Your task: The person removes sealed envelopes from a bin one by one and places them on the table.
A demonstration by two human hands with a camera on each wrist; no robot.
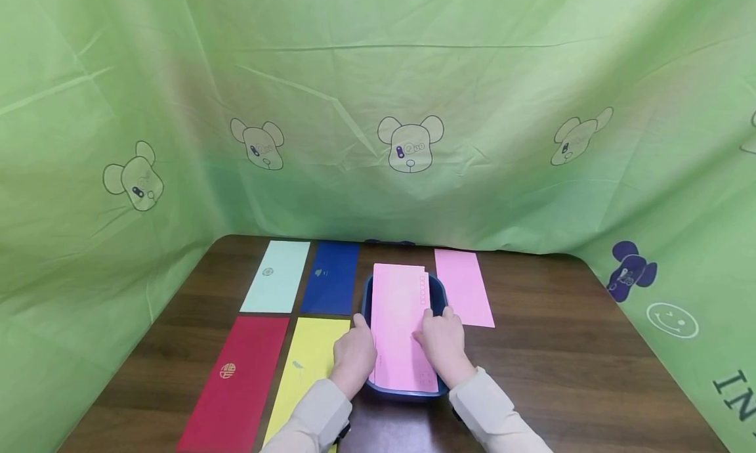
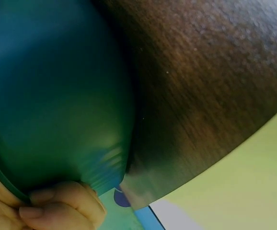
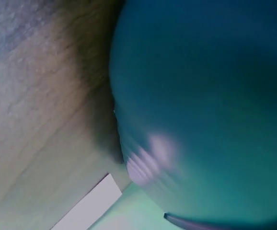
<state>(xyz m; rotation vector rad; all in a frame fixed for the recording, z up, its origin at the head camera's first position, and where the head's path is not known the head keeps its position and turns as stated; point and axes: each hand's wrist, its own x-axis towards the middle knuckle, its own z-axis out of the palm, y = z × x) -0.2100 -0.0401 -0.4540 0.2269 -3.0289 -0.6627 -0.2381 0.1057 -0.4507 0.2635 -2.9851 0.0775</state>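
Left hand grips left rim of blue bin, fingers curled over it, nails visible in left wrist view; thumb hard to make out. Right hand at bin's right rim, fingers bent, thumb lying over the pink envelopes; can't tell if it clamps rim or envelope edge, since right wrist view shows bin wall and no fingers. Both wrist views dim, blurred. Pink envelopes stacked lengthwise in bin, far end sticking past far rim; count unclear, bin floor hidden under them. Bin sits mid-tabletop, whose near edge is cut off. Forearms come in from the bottom, wrists side by side, bin between hands. Single pink envelope right of bin, toward tabletop's far edge. Pale envelope and blue envelope by far edge, toward far left corner. Red envelope nearer left edge, cut off at bottom; yellow envelope beside it, partly under left sleeve. Green curtain behind far edge.
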